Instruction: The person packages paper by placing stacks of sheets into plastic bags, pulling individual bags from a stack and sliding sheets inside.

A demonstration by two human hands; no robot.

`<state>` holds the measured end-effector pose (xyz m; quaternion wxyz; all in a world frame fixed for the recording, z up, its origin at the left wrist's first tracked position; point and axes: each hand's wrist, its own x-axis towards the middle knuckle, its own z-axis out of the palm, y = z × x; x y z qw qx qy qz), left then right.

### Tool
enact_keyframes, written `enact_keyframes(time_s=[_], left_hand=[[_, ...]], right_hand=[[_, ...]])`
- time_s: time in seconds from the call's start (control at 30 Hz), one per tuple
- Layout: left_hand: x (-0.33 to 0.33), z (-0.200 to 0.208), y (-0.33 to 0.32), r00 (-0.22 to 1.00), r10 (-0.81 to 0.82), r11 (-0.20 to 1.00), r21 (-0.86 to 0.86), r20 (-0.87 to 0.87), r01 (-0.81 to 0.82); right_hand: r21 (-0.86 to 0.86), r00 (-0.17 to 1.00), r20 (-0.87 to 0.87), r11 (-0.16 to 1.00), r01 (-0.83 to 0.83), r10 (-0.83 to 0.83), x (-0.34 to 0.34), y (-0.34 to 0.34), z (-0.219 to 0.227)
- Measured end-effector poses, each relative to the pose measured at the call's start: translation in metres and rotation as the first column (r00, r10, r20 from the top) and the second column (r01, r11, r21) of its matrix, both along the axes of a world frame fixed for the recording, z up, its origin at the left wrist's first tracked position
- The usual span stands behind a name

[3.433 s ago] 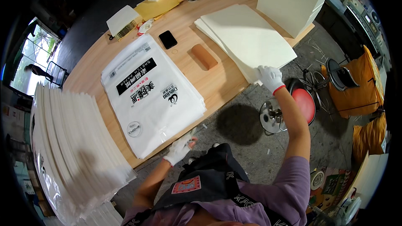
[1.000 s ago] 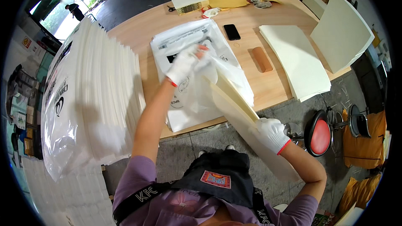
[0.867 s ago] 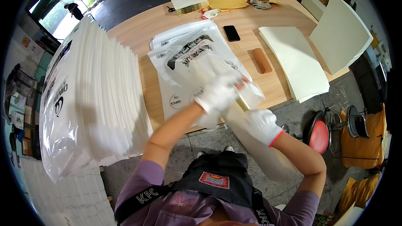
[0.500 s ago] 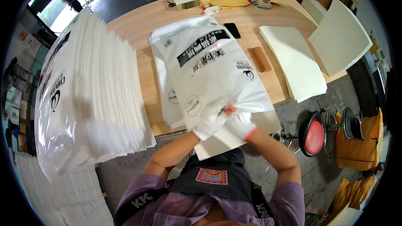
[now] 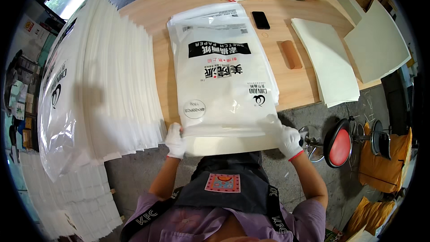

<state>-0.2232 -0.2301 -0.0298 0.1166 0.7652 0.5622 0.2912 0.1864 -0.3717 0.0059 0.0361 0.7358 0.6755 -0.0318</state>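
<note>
A clear plastic bag [image 5: 224, 94] with black and red print lies flat in front of me on a pile of similar bags. Pale sheets of paper [image 5: 230, 145] stick out of its near end, over the table edge. My left hand [image 5: 175, 141], in a white glove, pinches the bag's near left corner. At the near right corner is my right hand [image 5: 290, 141], gloved too. Its fingers reach toward the bag's edge but are smeared by motion, so their grip is unclear.
A tall stack of filled bags [image 5: 116, 80] stands at the left. On the table [image 5: 161, 31] are a phone [image 5: 260, 20], a brown curved block [image 5: 291, 54] and a paper stack [image 5: 329, 62]. A red-seated stool [image 5: 338, 145] stands right of the table.
My hands have parted from the bag's near right area to its two near corners. The bag has turned straighter and now lies flatter. My view has shifted slightly.
</note>
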Motion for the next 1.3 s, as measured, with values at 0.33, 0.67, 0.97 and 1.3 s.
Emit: enact_keyframes(time_s=[0.33, 0.67, 0.97, 1.3], left_hand=[[-0.035, 0.032, -0.127, 0.909, -0.020, 0.863, -0.452, 0.416, 0.226], [-0.063, -0.027, -0.055, 0.999, -0.012, 0.743, -0.668, 0.049, 0.042], [0.018, 0.001, 0.007, 0.930, 0.054, 0.747, -0.632, 0.365, 0.205], [0.087, 0.294, 0.014, 0.761, -0.360, 0.885, -0.062, 0.540, 0.462]], right_hand=[[0.102, 0.800, -0.320, 0.858, -0.503, 0.507, -0.044, -0.065, 0.085], [-0.285, 0.455, -0.844, 0.956, 0.066, -0.283, 0.019, -0.024, 0.047], [-0.352, -0.146, -0.936, 0.852, 0.388, -0.321, 0.039, 0.018, -0.082], [-0.287, -0.655, -0.707, 0.955, -0.080, -0.267, -0.032, 0.052, -0.041]])
